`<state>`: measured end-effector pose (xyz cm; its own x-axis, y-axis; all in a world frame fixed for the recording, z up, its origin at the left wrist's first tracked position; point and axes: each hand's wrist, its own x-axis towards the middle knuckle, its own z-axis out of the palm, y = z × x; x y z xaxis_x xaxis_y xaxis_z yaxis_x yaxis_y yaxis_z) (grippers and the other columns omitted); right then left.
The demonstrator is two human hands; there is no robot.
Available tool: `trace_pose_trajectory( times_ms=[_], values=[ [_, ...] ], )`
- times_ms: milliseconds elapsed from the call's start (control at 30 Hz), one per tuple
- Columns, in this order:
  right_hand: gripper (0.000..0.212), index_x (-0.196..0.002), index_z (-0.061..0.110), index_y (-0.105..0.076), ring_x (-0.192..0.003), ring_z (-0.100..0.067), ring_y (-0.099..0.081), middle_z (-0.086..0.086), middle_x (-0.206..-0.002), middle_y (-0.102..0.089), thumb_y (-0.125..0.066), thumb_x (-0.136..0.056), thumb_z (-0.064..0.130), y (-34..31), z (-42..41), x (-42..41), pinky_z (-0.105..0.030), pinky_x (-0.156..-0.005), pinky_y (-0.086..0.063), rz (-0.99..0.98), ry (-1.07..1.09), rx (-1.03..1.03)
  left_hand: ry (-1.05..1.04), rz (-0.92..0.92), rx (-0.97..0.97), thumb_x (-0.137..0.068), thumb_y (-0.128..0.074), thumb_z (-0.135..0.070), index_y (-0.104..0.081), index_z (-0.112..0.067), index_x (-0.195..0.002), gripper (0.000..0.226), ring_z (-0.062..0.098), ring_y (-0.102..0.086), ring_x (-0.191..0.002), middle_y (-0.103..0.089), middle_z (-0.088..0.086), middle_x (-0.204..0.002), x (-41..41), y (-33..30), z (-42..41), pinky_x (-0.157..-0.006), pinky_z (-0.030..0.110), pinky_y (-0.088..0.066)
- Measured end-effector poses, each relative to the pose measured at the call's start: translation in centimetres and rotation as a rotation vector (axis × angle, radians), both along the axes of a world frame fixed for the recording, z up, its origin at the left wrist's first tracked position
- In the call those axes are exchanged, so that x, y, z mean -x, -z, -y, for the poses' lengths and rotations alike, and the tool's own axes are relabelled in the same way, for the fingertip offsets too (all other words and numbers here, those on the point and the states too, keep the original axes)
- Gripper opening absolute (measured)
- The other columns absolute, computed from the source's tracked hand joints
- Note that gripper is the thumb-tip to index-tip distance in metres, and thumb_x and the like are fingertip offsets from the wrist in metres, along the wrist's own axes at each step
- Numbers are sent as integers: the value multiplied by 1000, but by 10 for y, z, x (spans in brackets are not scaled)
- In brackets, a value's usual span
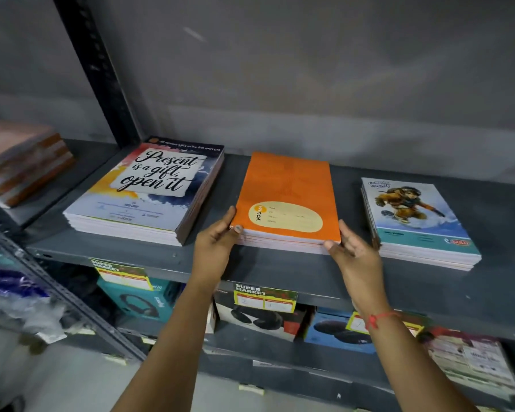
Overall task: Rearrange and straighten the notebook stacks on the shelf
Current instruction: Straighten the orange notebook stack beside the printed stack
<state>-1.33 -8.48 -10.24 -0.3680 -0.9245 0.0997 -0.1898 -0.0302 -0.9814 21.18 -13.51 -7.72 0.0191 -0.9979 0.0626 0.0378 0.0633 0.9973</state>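
Note:
Three notebook stacks lie on the grey metal shelf [280, 275]. The middle one is an orange stack [289, 188] with a yellow label. My left hand [217, 248] grips its near left corner, thumb on the cover. My right hand [351, 248] holds its near right corner, fingers along the side. To the left lies a taller stack with a "Present is a gift, open it" cover [149, 188], turned slightly. On the right rests a stack with a snowboarding figure cover [414, 221], also a little askew.
A black slotted upright [101, 69] rises behind the left stack. Another stack of orange-striped books [24, 162] sits on the neighbouring shelf at far left. Below are boxed headphones [259, 319] and price tags [265, 297] on the shelf edge.

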Motion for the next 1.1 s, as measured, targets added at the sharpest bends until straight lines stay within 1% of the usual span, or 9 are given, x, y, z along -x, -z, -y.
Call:
trace_pose_trajectory(
  times_ms=[100,233,333,400,467,567,700,933,1100],
  values=[
    [60,-139,18,-40,-87,31,-54,46,-85,-61,-64,-84,21,0,1,0,8,-70,-40,-9,-11,2,-30,-7,-16,-87,-58,-11,-50,-13,-130,44,-7,-55,-92,-61,-17,-104,2,1,1,-67,2,-50],
    [57,-140,18,-40,-94,22,-57,24,-115,-57,-61,-87,22,-6,-1,-5,7,-76,-40,-48,-1,29,-75,-5,-29,-86,-60,-12,-53,-15,-128,43,-4,-56,-89,-62,-22,-93,4,-1,0,-61,1,-50],
    [60,-143,20,-35,-103,0,-55,16,-113,-57,-58,-88,25,-10,-5,-11,-8,-90,-41,-145,34,46,-83,-7,-36,-85,-60,-11,-53,-13,-128,43,-5,-56,-87,-63,-20,-92,4,-1,0,-58,2,-50],
    [57,-142,20,-36,-98,-3,-54,7,-113,-63,-57,-89,24,-12,-6,-14,-19,-91,-42,-189,53,54,-77,-11,-36,-85,-60,-9,-52,-12,-128,44,-6,-56,-85,-63,-20,-93,3,-2,-1,-56,1,-48],
    [51,-138,19,-43,-97,-2,-51,-3,-123,-64,-57,-89,23,-13,-6,-15,-17,-88,-41,-217,63,44,-73,-16,-47,-85,-60,-8,-52,-12,-128,44,-5,-57,-86,-63,-18,-96,3,-2,0,-57,1,-49],
    [48,-136,19,-47,-103,1,-49,-1,-132,-59,-57,-89,23,-14,-5,-14,-14,-90,-39,-219,66,32,-80,-18,-72,-84,-61,-8,-55,-14,-125,42,-2,-59,-87,-66,-14,-96,1,-2,2,-57,3,-51],
    [49,-137,19,-45,-121,-9,-51,-2,-139,-53,-57,-90,23,-16,-5,-15,-27,-104,-41,-184,57,5,-88,-20,-93,-83,-63,-6,-58,-13,-122,41,-5,-60,-82,-66,-16,-90,0,-1,6,-65,3,-52],
    [45,-133,21,-50,-104,-12,-61,-5,-121,-66,-58,-89,23,-19,-4,-15,-18,-92,-44,-149,102,-22,-91,24,-77,-83,-64,-8,-57,-14,-123,41,-3,-59,-90,-66,-5,-105,1,1,5,-90,22,-48],
    [44,-133,20,-50,-106,-15,-60,-1,-112,-67,-57,-89,22,-20,-6,-17,-23,-95,-43,-146,119,-32,-91,34,-76,-83,-64,-8,-57,-15,-123,41,-6,-58,-90,-66,-6,-105,1,3,6,-90,21,-49]
  ],
)
